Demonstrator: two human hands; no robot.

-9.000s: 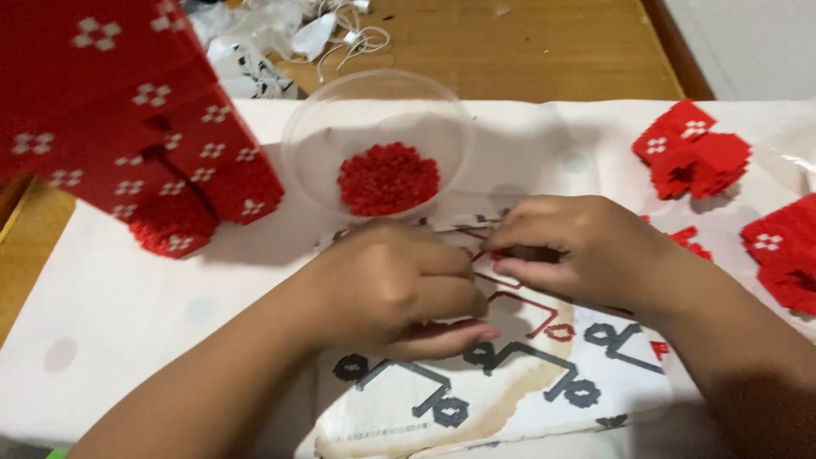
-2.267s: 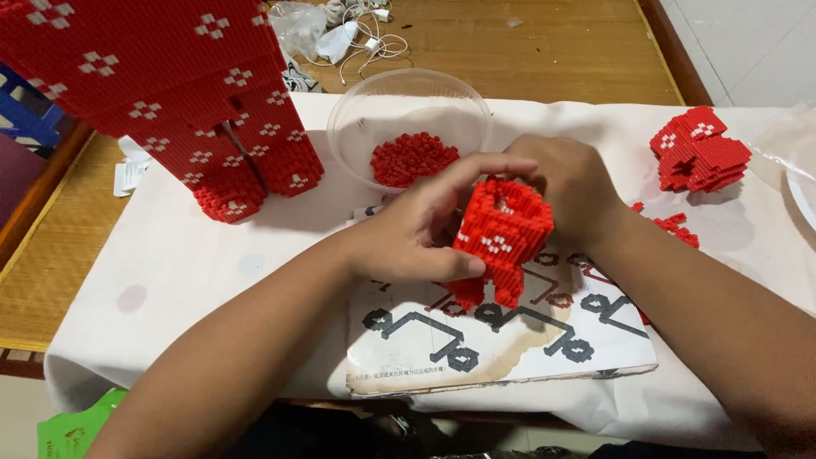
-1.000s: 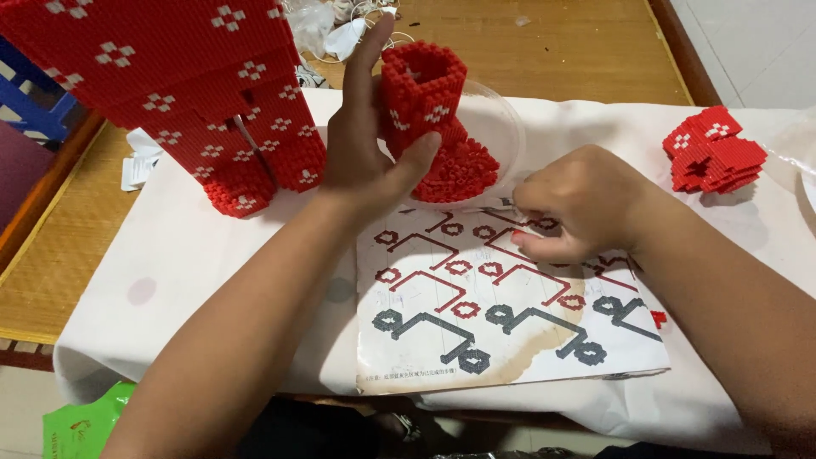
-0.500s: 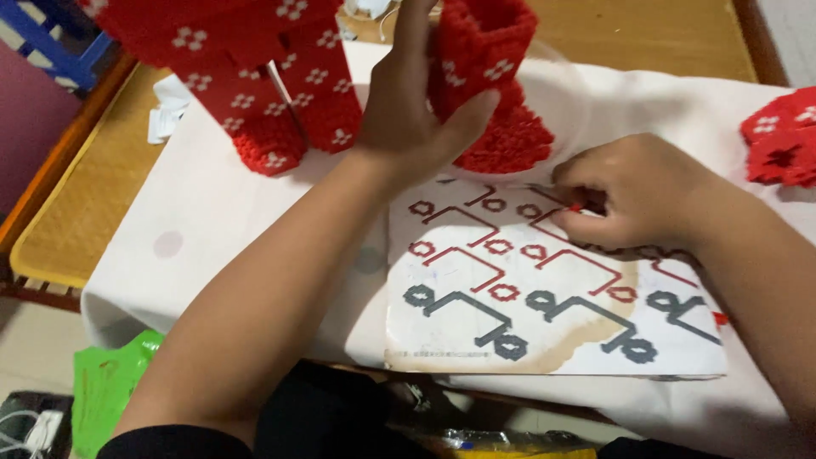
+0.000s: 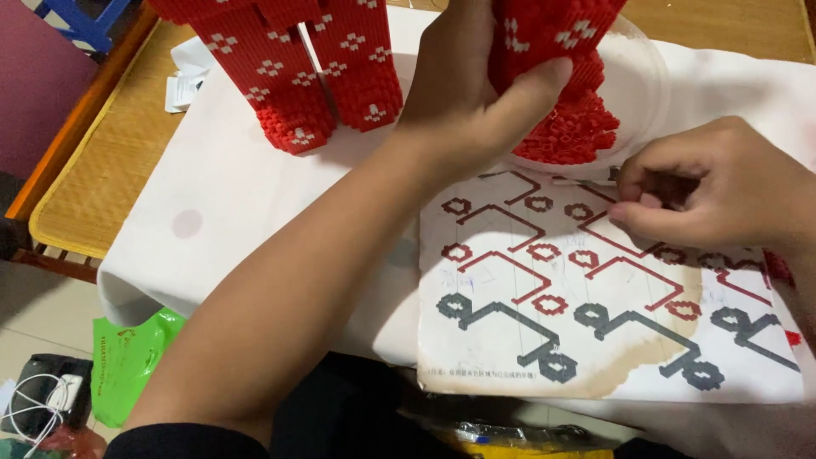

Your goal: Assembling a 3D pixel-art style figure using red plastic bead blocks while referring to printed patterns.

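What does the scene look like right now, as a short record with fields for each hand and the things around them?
left hand: raised, gripping a red block piece with white flower marks
right hand: fingers pinched together over the pattern sheet
bowl: clear, behind the sheet, holding loose red bricks
tall red model: stands left of the bowl on the white cloth
green bag: on the floor, lower left

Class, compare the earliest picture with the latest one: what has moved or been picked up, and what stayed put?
The left hand picked up a red bead block and lifted it above the clear bowl. The right hand stayed pinching on the pattern sheet. The large red bead figure stayed standing.
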